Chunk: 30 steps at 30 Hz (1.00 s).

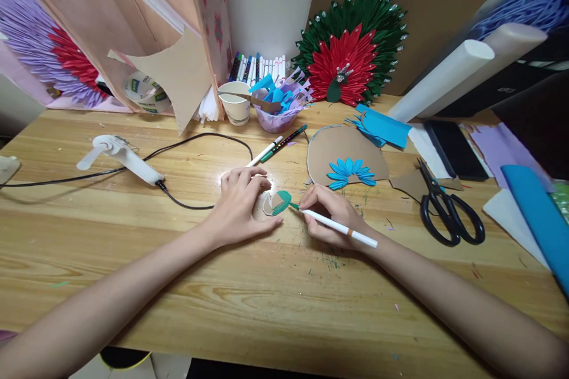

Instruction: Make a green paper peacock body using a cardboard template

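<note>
My right hand [331,213] grips a slim white marker [342,228] with an orange-brown band. Its green tip end points left, at the edge of a small rounded cardboard piece [279,203]. That piece lies flat on the wooden table, partly coloured green, with bare brown and a whitish edge on its left. My left hand [242,204] rests on the table just left of the piece, thumb and fingers apart around it. Whether its fingertips touch the piece I cannot tell. Green flecks mark the wood near my right hand.
Black scissors [448,210] lie right of a cardboard disc [329,151] with blue petals [351,173]. A white hot-glue gun [127,160] and its cord lie left. Behind stand a paper cup [235,109], a bowl of scraps [278,121] and a red-green petal fan [351,50].
</note>
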### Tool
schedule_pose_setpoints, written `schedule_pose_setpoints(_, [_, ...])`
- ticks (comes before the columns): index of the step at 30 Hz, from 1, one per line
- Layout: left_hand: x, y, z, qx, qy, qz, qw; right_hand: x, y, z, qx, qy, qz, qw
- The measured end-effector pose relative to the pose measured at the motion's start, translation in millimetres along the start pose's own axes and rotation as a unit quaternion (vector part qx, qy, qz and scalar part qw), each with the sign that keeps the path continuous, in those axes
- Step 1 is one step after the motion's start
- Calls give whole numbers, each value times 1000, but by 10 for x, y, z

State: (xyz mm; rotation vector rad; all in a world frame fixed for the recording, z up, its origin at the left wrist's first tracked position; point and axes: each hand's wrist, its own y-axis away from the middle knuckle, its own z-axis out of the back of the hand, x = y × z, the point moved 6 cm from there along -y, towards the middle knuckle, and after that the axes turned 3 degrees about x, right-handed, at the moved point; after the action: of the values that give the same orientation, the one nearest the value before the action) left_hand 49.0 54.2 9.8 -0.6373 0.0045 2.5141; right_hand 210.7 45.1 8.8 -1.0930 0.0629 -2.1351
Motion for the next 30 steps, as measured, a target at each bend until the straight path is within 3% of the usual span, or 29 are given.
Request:
schedule_pose_setpoints(7, [-13,21,6,1,13,-6,1000,27,-26,-51,24,11,8,1000])
schedule_pose_setpoints(12, [21,14,-14,-10,22,2,1000,-3,-28,-46,4,41,-15,999])
schedule_pose_setpoints(16, [43,6,-19,-14,31,6,999,19,-30,-90,43,13,12,999])
schedule_pose_setpoints(20, [58,2,-20,-15,35,9,999,-53,-24,-67,26,18,-27,999])
schedule_pose_setpoints(24, [66,-1,-19,-17,35,7,999,-2,-18,-116,58,2,24,998])
schedule_pose_setpoints(27, [67,-4,-15,-16,31,6,999,-11,-24,-84,32,16,9,999])
schedule_pose_setpoints(30, [53,-5,-5,-18,30,5,999,35,-28,-97,47,7,41,998])
